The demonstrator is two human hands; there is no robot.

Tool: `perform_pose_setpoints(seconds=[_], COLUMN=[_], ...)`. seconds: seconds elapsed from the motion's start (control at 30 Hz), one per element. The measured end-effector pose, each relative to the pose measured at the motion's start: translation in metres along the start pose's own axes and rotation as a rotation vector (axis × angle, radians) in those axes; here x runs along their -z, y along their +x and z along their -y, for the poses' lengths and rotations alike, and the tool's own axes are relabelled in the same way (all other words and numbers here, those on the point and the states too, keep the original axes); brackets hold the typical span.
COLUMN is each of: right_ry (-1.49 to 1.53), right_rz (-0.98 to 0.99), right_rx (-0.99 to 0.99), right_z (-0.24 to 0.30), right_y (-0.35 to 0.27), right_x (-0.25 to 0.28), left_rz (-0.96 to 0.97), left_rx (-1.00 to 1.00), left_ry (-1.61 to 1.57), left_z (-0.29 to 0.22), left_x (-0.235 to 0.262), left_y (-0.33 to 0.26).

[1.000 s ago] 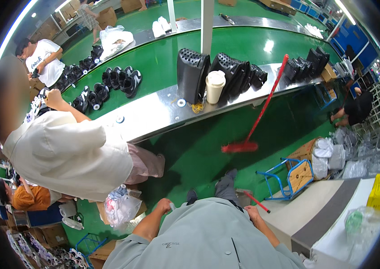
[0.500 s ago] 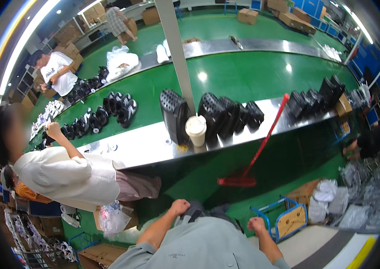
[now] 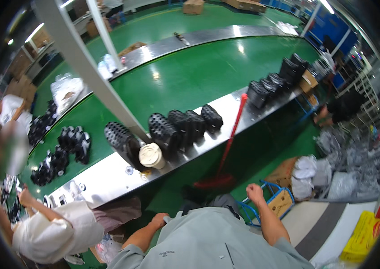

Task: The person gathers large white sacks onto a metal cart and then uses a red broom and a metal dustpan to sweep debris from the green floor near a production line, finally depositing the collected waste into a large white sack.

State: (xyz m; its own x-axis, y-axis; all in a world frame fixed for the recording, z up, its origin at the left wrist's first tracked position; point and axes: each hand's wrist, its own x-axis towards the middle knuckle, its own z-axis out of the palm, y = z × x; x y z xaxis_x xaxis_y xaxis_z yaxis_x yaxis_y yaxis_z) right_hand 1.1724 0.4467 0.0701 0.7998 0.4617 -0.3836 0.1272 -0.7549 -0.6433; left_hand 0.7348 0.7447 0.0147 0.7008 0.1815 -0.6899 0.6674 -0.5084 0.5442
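Two hands, and neither has anything in it as far as I can see. The left hand (image 3: 158, 220) sits low by the person's waist, fingers curled loosely, nothing in the grip. The right hand (image 3: 255, 193) is up a bit higher and balled into a loose fist, grip closed on nothing, though the palm side is turned away so I can't be fully sure.

Closest thing to either hand is the red broom (image 3: 227, 154). It leans against the edge of the steel counter (image 3: 109, 179), head down on the green floor (image 3: 266, 148) and handle tip up at the counter edge. From the right hand's grip it lies ahead and slightly to the left, near but clearly not touching. Its long axis runs up and away from the person, tilted a little rightward toward the top. The right hand is the nearer one; the left is further off, with the broom head ahead and to its right.

Past the broom on the counter there's a paper cup with a lid (image 3: 152, 156) standing upright, just beside a row of black boots (image 3: 181, 127) lying on their sides, soles facing this way. More of them sit further along to the right. A co-worker in a white shirt (image 3: 53, 235) is busy off to the left.
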Motion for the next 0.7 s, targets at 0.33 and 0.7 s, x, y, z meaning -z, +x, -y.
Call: perform_pose_setpoints(seconds=[0.33,0.7], right_ry=[-0.637,-0.876], right_rz=[-0.080,0.137], right_rx=[0.497,0.822], right_z=[0.140,0.194], right_y=[0.122,0.260], right_x=[0.104,0.086], left_rz=[-0.216,-0.256], left_rx=[-0.337,-0.092], left_ry=[0.219,-0.604], left_z=[-0.202,-0.337], left_x=[0.127,0.018], left_y=[-0.128,-0.092])
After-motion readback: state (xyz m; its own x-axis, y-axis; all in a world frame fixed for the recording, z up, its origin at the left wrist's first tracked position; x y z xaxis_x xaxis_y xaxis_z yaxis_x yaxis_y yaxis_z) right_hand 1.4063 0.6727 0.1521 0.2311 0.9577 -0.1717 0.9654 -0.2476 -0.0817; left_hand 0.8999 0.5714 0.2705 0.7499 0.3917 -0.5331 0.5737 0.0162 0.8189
